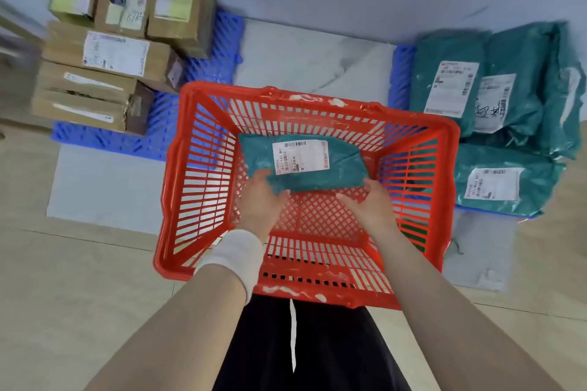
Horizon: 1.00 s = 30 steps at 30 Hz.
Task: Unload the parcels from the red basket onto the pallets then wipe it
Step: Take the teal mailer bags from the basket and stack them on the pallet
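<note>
The red basket (203, 174) stands on the floor in front of me, its rim smeared with white residue. Inside lies one teal parcel (340, 171) with a white shipping label on top. Both my hands reach into the basket. My left hand (260, 200), with a white wristband, grips the parcel's near left corner. At the near right corner my right hand (371, 203) grips the parcel's edge. A blue pallet (222, 51) at the left carries cardboard boxes (114, 54). Another blue pallet (401, 73) at the right carries teal bags (508, 124).
A wall runs along the back. White marble-like floor tile (305, 54) shows between the two pallets, and beige tiles (63, 279) lie nearer me. My dark trousers (317, 349) are below the basket. A wooden edge shows at the far left.
</note>
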{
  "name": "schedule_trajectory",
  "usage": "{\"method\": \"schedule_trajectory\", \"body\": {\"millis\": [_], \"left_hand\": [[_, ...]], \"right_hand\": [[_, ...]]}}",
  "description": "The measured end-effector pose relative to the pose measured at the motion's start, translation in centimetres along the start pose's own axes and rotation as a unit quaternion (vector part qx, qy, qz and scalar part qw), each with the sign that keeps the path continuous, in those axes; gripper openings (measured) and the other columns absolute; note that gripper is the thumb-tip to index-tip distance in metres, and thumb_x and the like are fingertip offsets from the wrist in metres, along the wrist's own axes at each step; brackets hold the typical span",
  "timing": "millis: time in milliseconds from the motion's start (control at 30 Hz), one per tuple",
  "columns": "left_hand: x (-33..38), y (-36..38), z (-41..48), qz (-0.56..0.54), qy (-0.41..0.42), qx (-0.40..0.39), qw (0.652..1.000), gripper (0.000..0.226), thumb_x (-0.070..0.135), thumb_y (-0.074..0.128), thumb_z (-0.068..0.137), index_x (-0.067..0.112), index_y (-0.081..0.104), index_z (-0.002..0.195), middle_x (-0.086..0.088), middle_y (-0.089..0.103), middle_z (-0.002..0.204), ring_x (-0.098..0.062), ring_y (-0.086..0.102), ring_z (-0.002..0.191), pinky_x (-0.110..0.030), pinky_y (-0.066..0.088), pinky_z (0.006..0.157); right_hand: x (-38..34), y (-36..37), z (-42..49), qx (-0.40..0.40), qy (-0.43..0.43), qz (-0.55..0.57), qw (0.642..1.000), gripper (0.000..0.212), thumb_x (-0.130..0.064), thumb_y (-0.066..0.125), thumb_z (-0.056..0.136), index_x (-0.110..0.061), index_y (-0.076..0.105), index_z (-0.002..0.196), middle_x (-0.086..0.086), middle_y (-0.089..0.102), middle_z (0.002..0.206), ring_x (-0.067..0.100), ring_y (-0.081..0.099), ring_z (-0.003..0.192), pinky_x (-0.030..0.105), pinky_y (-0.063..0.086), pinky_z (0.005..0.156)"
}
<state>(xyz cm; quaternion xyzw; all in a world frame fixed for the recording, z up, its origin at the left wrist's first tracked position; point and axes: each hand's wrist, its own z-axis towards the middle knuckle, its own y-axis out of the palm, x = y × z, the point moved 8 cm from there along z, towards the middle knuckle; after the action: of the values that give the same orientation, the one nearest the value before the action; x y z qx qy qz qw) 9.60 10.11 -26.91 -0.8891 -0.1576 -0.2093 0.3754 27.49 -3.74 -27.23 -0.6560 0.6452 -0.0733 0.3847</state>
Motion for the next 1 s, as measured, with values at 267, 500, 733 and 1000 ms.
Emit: {"method": "schedule_trajectory", "body": {"millis": [267, 500, 733, 1000], "left_hand": [[-7.1, 2.5, 6.8, -0.11, -0.134, 0.002, 0.985, 0.073, 0.038, 0.071, 0.076, 0.018, 0.036, 0.137, -0.005, 0.047, 0.14, -0.024, 0.047, 0.127, -0.043, 0.037, 0.106], [-8.4, 4.3, 9.6, -0.129, -0.152, 0.057, 0.978, 0.077, 0.046, 0.073, 0.07, 0.011, 0.044, 0.132, -0.006, 0.054, 0.133, -0.024, 0.055, 0.118, -0.037, 0.044, 0.1], [-8.3, 3.9, 7.4, -0.164, -0.175, 0.006, 0.971, 0.065, 0.047, 0.071, 0.072, 0.009, 0.053, 0.123, -0.008, 0.061, 0.125, -0.025, 0.06, 0.11, -0.028, 0.044, 0.094], [-1.6, -3.3, -0.6, -0.29, -0.069, 0.043, 0.953, 0.07, 0.033, 0.077, 0.07, 0.008, 0.044, 0.126, -0.01, 0.055, 0.129, -0.021, 0.055, 0.114, -0.035, 0.045, 0.1]], "right_hand": [[0.8, 2.5, 8.2, 0.06, 0.036, -0.016, 0.997, 0.075, -0.043, 0.069, 0.077, -0.006, 0.04, 0.135, 0.017, 0.046, 0.139, 0.031, 0.042, 0.129, 0.044, 0.035, 0.107], [2.2, 4.4, 13.6, 0.118, 0.103, 0.023, 0.987, 0.075, -0.049, 0.068, 0.075, -0.01, 0.043, 0.134, 0.012, 0.05, 0.137, 0.03, 0.047, 0.126, 0.036, 0.038, 0.102], [2.7, 4.9, 10.0, 0.025, 0.126, 0.258, 0.957, 0.047, -0.035, 0.073, 0.077, -0.005, 0.064, 0.112, 0.015, 0.067, 0.11, 0.03, 0.065, 0.098, 0.043, 0.053, 0.09], [0.5, -1.5, -2.9, -0.004, 0.081, 0.455, 0.887, 0.015, -0.021, 0.063, 0.087, -0.01, 0.067, 0.097, -0.001, 0.072, 0.079, 0.012, 0.068, 0.07, 0.028, 0.056, 0.069]]}}
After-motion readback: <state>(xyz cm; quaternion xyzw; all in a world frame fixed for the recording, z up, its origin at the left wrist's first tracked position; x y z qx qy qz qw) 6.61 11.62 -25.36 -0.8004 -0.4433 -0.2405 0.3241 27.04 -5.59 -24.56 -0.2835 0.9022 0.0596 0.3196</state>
